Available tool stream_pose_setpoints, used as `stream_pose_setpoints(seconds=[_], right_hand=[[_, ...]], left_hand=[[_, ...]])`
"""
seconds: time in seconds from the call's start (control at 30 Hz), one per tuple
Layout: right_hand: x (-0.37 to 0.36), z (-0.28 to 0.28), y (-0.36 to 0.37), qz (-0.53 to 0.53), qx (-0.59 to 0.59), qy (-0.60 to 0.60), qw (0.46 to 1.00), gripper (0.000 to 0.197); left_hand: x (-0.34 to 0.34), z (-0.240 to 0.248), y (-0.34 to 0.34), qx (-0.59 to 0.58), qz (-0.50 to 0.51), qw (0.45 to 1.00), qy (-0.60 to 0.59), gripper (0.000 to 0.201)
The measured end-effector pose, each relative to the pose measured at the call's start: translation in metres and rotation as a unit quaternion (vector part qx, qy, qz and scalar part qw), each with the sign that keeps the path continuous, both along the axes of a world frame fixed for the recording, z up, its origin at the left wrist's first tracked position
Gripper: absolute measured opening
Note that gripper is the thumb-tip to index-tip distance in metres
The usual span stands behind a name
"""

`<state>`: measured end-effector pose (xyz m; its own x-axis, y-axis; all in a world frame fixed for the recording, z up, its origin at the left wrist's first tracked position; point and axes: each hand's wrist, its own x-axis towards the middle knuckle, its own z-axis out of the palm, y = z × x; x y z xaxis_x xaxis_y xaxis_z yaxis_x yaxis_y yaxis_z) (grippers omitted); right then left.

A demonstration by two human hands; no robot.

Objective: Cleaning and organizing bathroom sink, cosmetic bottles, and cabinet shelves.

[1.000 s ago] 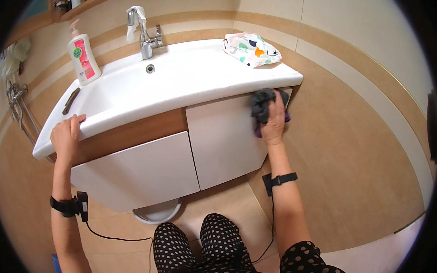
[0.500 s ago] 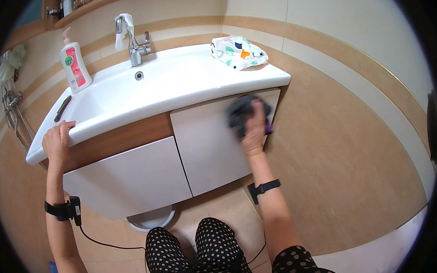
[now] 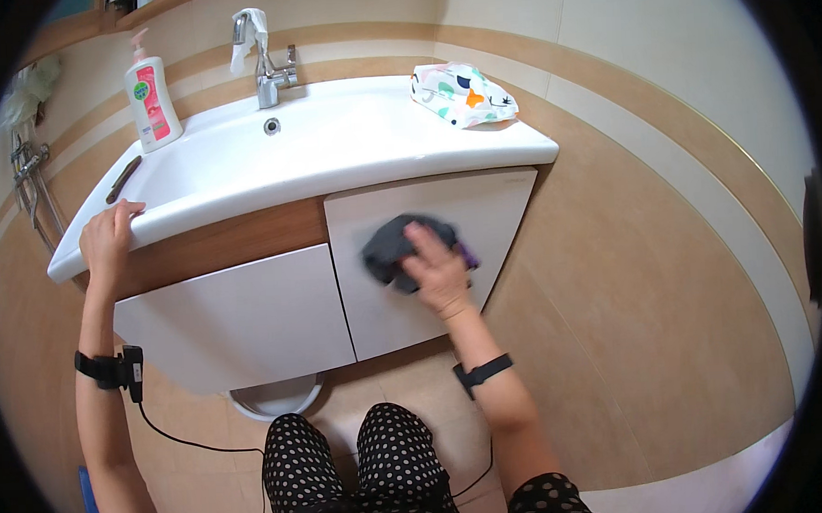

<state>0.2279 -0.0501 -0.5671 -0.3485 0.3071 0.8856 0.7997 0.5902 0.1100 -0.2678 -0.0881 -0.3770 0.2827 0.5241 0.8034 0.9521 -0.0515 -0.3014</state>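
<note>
My right hand (image 3: pixel 439 272) presses a dark grey cloth (image 3: pixel 394 250) with a purple edge against the white right-hand door (image 3: pixel 505 197) of the vanity cabinet. The fingers lie over the cloth and are slightly blurred. At the front left corner of the white sink (image 3: pixel 334 179), my left hand (image 3: pixel 107 238) has its fingers curled over the rim. Just beyond that hand, a dark, slim handled item (image 3: pixel 124 180) lies on the sink's edge.
A pump soap bottle (image 3: pixel 152 101) stands at the sink's back left. The tap (image 3: pixel 270 75) has white material draped over its spout. A patterned pouch (image 3: pixel 464 96) lies at the right. Below the cabinet sits a pale basin (image 3: pixel 275 400); a cable (image 3: pixel 199 446) hangs from my left wrist strap.
My right hand has slid the cloth left and down across the cabinet door, from its upper right part to nearer its middle. My left hand stays on the rim. The view has shifted slightly.
</note>
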Motion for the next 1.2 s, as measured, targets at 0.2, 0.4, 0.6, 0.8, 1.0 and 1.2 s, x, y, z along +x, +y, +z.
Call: stream_pose_setpoints(seconds=[0.2, 0.4, 0.6, 0.8, 1.0, 1.2], right_hand=[[0.078, 0.04, 0.026, -0.111, 0.04, 0.464, 0.878, 0.064], [-0.076, -0.002, 0.009, -0.127, 0.025, 0.336, 0.933, 0.057], [-0.095, -0.011, -0.008, 0.069, -0.038, -0.049, 0.996, 0.028], [0.045, -0.019, 0.022, -0.187, -0.002, 0.405, 0.895, 0.057], [-0.009, -0.027, 0.026, -0.107, -0.035, 0.603, 0.79, 0.066], [-0.037, 0.046, 0.007, -0.113, 0.029, 0.373, 0.92, 0.058]], left_hand=[[0.011, 0.005, -0.002, -0.072, 0.039, 0.994, -0.07, 0.031], [0.009, 0.004, 0.003, -0.028, 0.022, 0.997, -0.075, 0.038], [0.062, 0.022, -0.016, 0.026, 0.065, 0.997, 0.016, 0.035], [0.137, 0.023, 0.001, 0.092, -0.118, 0.988, 0.022, 0.03], [0.137, 0.025, 0.009, -0.011, -0.124, 0.992, -0.031, 0.036], [0.116, 0.019, 0.017, -0.037, -0.06, 0.998, 0.003, 0.044]])
